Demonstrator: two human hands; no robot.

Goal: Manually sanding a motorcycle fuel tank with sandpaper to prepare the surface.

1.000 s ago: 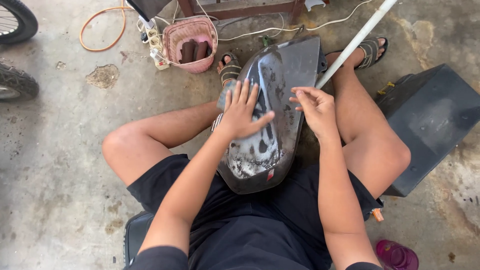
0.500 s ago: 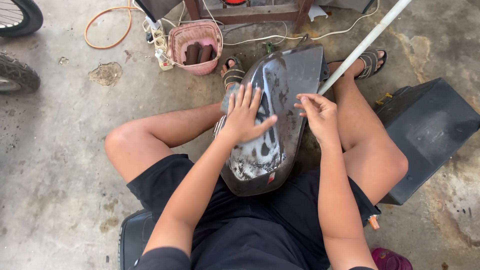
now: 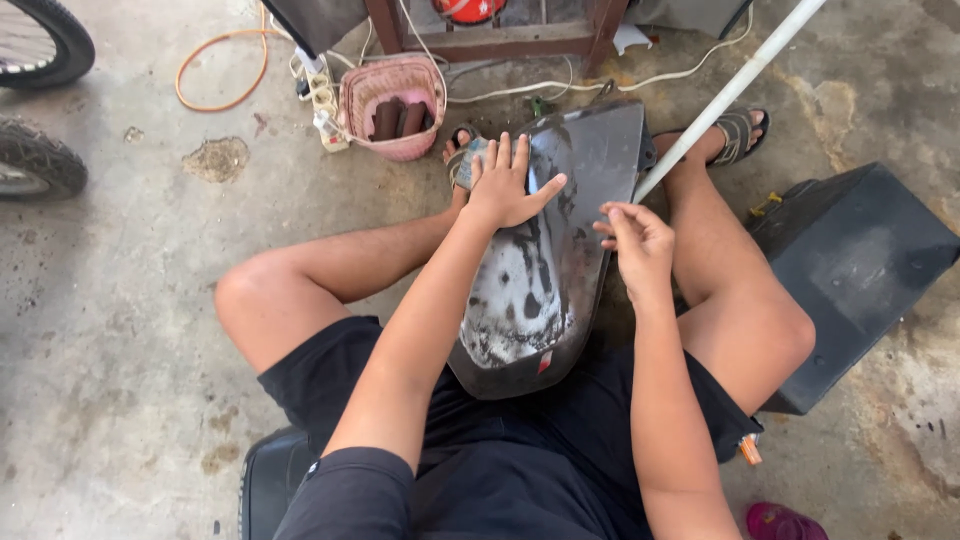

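A black curved vehicle body panel [image 3: 560, 300] lies across my lap, its middle rubbed down to grey-white patches. My left hand [image 3: 505, 185] rests flat on the panel's far left part, fingers spread, holding nothing. My right hand [image 3: 632, 240] is at the panel's right edge with thumb and fingertips pinched together on that edge. I cannot tell whether something small is also between the fingers. A white pipe [image 3: 735, 85] slants down from the upper right and ends just beyond my right hand.
A pink basket [image 3: 365, 95] with dark cylinders stands ahead on the concrete, beside a power strip [image 3: 322, 105] and an orange hose [image 3: 215, 70]. A black box-shaped part [image 3: 860, 270] sits to my right. Two bicycle wheels [image 3: 40, 165] are at the far left, and a wooden frame [image 3: 500, 35] stands ahead.
My left hand has slid a little farther up the panel, away from me. My right hand stays pinched at the right edge. The view has shifted slightly.
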